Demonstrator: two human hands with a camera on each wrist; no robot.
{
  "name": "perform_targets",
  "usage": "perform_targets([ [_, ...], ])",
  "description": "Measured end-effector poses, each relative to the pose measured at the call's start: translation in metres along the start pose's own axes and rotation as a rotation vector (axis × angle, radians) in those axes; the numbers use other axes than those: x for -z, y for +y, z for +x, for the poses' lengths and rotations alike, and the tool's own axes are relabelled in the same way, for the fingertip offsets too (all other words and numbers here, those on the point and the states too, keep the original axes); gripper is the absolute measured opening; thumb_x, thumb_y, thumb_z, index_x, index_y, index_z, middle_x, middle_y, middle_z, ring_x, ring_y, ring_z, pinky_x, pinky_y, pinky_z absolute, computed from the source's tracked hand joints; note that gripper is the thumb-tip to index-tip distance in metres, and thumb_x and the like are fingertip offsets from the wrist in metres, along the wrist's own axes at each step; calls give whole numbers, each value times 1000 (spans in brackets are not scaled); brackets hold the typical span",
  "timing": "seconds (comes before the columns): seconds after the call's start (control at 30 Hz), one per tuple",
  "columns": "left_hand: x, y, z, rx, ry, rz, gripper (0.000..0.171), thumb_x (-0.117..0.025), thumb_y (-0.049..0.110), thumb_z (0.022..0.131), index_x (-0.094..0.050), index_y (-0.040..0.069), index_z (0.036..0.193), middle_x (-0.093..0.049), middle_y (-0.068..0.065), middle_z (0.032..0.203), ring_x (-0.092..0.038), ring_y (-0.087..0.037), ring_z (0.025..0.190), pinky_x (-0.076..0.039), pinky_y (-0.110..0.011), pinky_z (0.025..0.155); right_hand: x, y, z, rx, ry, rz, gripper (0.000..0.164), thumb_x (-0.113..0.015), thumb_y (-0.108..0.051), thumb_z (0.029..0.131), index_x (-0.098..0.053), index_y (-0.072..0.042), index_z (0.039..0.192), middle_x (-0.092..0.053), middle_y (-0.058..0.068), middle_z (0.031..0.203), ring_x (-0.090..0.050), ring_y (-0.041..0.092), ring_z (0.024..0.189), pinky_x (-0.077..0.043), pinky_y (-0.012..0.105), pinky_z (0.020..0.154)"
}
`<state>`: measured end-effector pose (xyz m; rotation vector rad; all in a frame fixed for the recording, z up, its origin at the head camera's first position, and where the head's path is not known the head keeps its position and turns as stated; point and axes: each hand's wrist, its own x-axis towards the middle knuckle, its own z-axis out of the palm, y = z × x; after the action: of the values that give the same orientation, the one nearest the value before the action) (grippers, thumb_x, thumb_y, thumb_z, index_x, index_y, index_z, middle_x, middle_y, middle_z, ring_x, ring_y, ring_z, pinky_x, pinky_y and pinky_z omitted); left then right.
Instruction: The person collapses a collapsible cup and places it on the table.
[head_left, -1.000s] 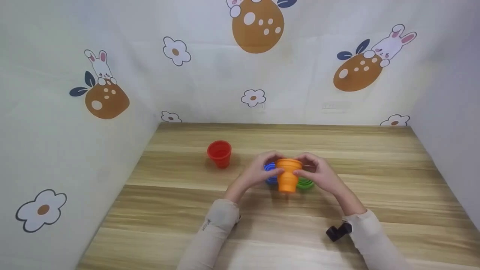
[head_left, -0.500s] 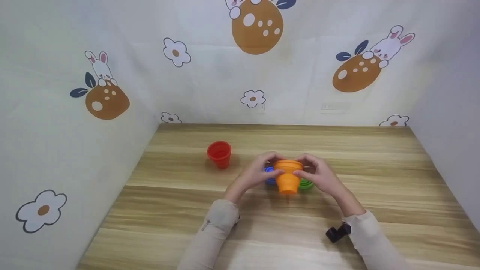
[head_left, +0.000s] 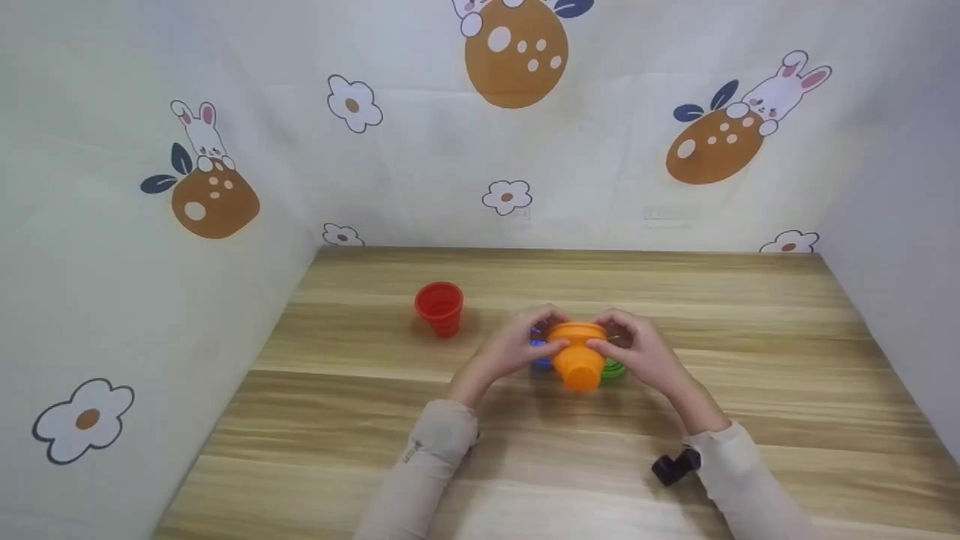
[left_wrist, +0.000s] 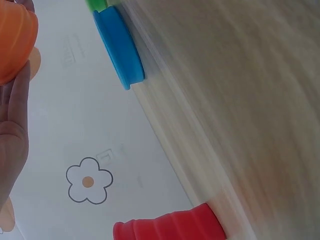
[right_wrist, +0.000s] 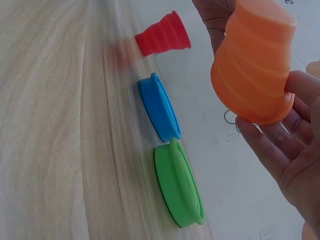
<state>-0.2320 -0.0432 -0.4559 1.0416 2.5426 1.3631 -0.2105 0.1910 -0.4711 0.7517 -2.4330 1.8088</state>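
Note:
Both hands hold an orange collapsible cup (head_left: 580,360) above the table, its base tilted toward me. My left hand (head_left: 523,341) grips the rim's left side, thumb in front. On the other side my right hand (head_left: 637,346) pinches the rim the same way. In the right wrist view the cup (right_wrist: 255,65) looks bent and ridged, with fingers round its wide end. Behind it, a blue collapsed cup (right_wrist: 159,107) and a green collapsed cup (right_wrist: 176,182) lie flat on the table, partly hidden in the head view.
A red collapsible cup (head_left: 439,309) stands expanded on the wooden table (head_left: 360,427), left of the hands. A black device (head_left: 675,466) sits at the right sleeve. Patterned cloth walls (head_left: 420,165) border the table at the back and sides.
The orange cup has tilted so that its base faces me more, and it looks shorter. Both hands stay nearly in place. The red cup has not moved.

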Motion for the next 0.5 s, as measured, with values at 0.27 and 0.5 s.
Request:
perform_targets([
  [0.27, 0, 1, 0, -63, -11, 218, 24, -68, 19, 95, -64, 6, 115, -73, -7, 106, -69, -17, 92, -57, -20, 87, -1, -1, -1, -2, 6, -117, 23, -70, -10, 92, -67, 2, 112, -71, 19, 107, -68, 3, 91, -58, 17, 79],
  [0.5, 0, 5, 0, -28, -28, 338, 26, -66, 25, 97, -63, 10, 118, -73, -4, 110, -69, -15, 97, -57, -22, 90, -3, -1, -1, -32, 21, -119, 26, -69, -11, 93, -67, 0, 116, -70, 16, 112, -69, 15, 99, -60, 25, 85],
])
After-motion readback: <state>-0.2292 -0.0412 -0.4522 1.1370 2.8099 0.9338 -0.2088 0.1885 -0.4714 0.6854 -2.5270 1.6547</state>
